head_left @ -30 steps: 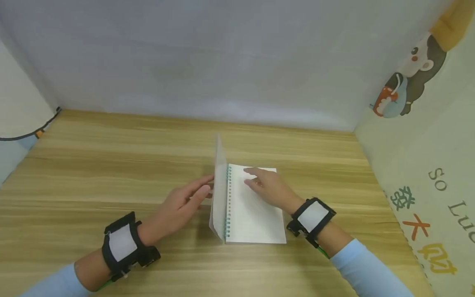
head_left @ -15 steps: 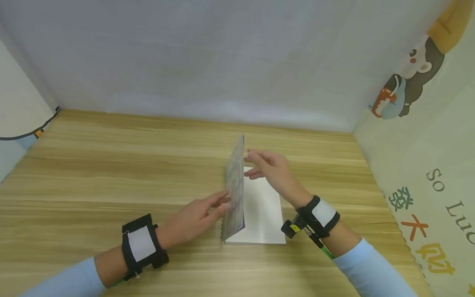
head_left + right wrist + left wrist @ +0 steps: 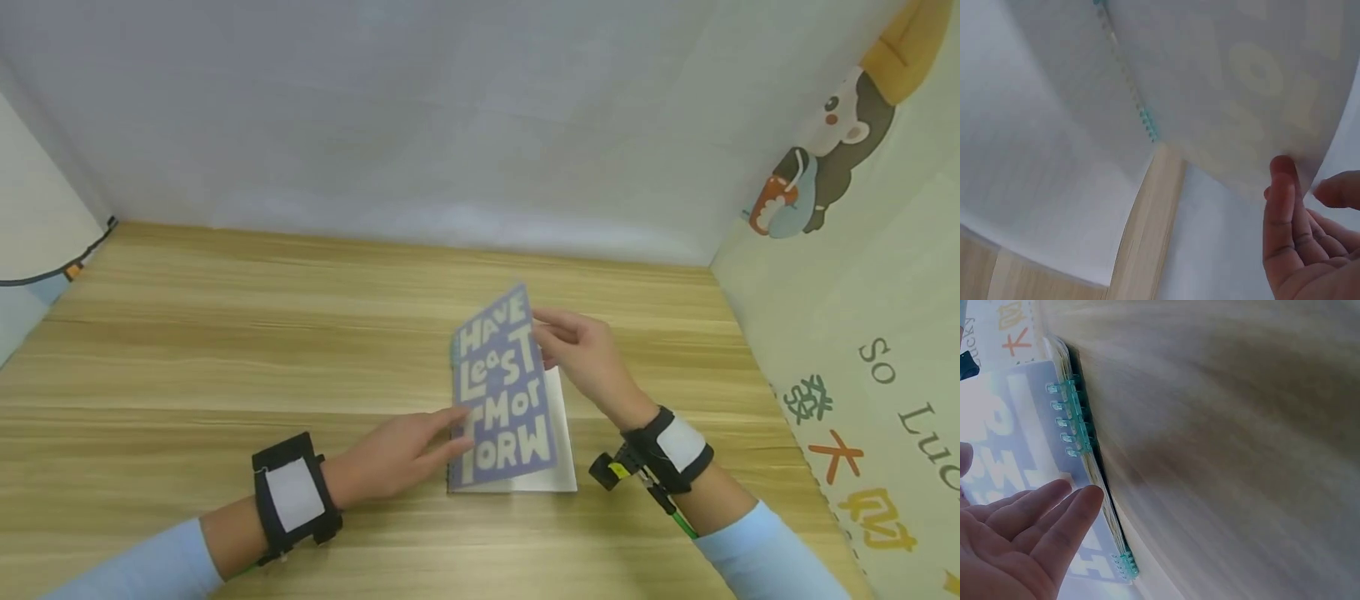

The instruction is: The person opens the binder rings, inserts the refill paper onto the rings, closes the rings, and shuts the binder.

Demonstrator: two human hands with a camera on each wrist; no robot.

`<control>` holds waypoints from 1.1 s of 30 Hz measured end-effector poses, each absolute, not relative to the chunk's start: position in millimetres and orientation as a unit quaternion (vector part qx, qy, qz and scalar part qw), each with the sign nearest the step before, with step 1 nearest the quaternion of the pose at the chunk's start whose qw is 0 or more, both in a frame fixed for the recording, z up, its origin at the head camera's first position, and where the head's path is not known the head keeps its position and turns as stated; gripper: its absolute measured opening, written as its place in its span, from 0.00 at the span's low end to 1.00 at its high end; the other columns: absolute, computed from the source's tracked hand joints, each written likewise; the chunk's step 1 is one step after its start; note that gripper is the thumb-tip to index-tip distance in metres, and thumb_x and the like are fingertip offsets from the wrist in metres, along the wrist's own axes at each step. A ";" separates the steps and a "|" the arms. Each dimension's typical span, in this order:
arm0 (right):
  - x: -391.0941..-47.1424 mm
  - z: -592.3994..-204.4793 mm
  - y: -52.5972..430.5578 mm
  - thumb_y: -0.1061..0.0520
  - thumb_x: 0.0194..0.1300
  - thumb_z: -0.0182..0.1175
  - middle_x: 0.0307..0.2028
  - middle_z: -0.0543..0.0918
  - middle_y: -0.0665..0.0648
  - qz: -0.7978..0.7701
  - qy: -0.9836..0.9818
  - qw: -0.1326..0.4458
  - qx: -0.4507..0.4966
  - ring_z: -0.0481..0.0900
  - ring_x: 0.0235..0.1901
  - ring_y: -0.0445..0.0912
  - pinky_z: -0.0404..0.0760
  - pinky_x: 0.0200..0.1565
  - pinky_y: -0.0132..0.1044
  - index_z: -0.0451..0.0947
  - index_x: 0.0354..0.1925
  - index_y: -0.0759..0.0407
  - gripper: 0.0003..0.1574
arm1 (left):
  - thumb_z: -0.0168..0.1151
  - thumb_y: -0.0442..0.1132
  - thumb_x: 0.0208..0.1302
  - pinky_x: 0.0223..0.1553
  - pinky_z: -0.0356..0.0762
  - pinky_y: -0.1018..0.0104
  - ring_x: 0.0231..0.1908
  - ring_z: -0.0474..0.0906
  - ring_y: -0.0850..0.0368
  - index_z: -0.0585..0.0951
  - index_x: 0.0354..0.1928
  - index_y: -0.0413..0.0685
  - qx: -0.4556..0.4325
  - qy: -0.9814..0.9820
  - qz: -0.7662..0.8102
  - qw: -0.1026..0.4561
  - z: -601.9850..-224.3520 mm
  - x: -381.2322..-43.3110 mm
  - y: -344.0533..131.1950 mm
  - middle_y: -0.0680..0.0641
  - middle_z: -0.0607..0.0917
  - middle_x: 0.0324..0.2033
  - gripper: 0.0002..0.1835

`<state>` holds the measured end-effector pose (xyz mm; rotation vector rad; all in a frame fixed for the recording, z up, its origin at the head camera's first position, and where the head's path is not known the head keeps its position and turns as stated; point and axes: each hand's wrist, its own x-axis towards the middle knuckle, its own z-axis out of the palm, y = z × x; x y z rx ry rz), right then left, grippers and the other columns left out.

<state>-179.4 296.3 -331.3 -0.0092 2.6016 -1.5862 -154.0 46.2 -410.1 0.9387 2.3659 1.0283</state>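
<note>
A spiral notebook with teal rings has its purple cover partly raised over the white page. Large pale letters fill the cover's outer face. My left hand reaches across the cover's ring side with loosely extended fingers. In the left wrist view these fingers lie over the cover beside the rings. At the cover's upper right edge is my right hand, its fingertips partly hidden behind it. The right wrist view has those fingers against the cover's inner face, the thumb just off its edge.
The notebook lies on a wood-grain table. A pale wall sheet rises behind the table, and a printed panel with a cartoon figure and lettering stands along the right. A dark cord edges the left side.
The cover has swung from upright on the ring side over to the right, now showing its lettered face. My left hand followed it rightward; my right hand moved from the page to the cover's edge.
</note>
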 end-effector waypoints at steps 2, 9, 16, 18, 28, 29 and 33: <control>-178.3 -335.0 301.0 0.56 0.68 0.55 0.48 0.87 0.69 -0.490 0.870 0.043 0.008 0.83 0.29 0.44 0.83 0.37 0.34 0.72 0.63 0.63 0.27 | 0.44 0.59 0.71 0.60 0.75 0.45 0.57 0.76 0.47 0.68 0.67 0.41 0.338 0.847 0.360 0.196 -410.0 -153.8 47.6 0.36 0.79 0.61 0.34; -176.3 -355.1 311.1 0.62 0.67 0.54 0.42 0.88 0.72 -0.389 0.921 0.021 0.016 0.83 0.28 0.49 0.77 0.27 0.35 0.74 0.59 0.69 0.24 | 0.53 0.50 0.68 0.54 0.80 0.51 0.43 0.80 0.58 0.74 0.62 0.38 0.366 0.853 0.319 0.191 -413.8 -152.6 52.9 0.38 0.84 0.55 0.28; -179.5 -380.8 318.6 0.66 0.63 0.53 0.34 0.87 0.70 -0.333 0.942 0.025 0.026 0.76 0.24 0.46 0.73 0.23 0.33 0.78 0.55 0.72 0.22 | 0.59 0.46 0.65 0.53 0.81 0.51 0.47 0.81 0.50 0.78 0.56 0.35 0.402 0.860 0.271 0.159 -416.5 -148.2 55.1 0.38 0.87 0.47 0.24; -180.7 -388.9 320.8 0.67 0.62 0.54 0.32 0.86 0.69 -0.324 0.945 0.031 0.025 0.74 0.22 0.45 0.72 0.22 0.33 0.78 0.54 0.73 0.22 | 0.59 0.45 0.64 0.51 0.82 0.52 0.44 0.82 0.52 0.79 0.54 0.35 0.408 0.861 0.265 0.149 -416.0 -146.7 55.1 0.40 0.88 0.45 0.22; -179.4 -411.3 319.6 0.66 0.64 0.54 0.37 0.84 0.72 -0.218 0.974 0.058 -0.017 0.73 0.28 0.50 0.77 0.30 0.42 0.78 0.52 0.75 0.20 | 0.57 0.46 0.65 0.46 0.84 0.55 0.41 0.82 0.53 0.80 0.50 0.38 0.420 0.869 0.227 0.131 -414.4 -141.9 56.2 0.41 0.88 0.42 0.19; -178.7 -410.7 318.9 0.65 0.64 0.53 0.37 0.83 0.71 -0.204 0.977 0.062 -0.018 0.74 0.29 0.51 0.78 0.31 0.44 0.78 0.53 0.75 0.21 | 0.57 0.46 0.65 0.47 0.84 0.54 0.43 0.82 0.52 0.80 0.51 0.38 0.421 0.869 0.225 0.132 -414.2 -141.7 56.0 0.40 0.88 0.43 0.20; -176.5 -404.5 318.1 0.60 0.66 0.54 0.41 0.80 0.70 -0.166 0.982 0.083 -0.015 0.74 0.30 0.51 0.79 0.31 0.44 0.76 0.56 0.74 0.24 | 0.57 0.45 0.66 0.52 0.82 0.52 0.49 0.81 0.47 0.79 0.53 0.35 0.427 0.865 0.229 0.128 -413.6 -143.1 55.4 0.36 0.86 0.49 0.22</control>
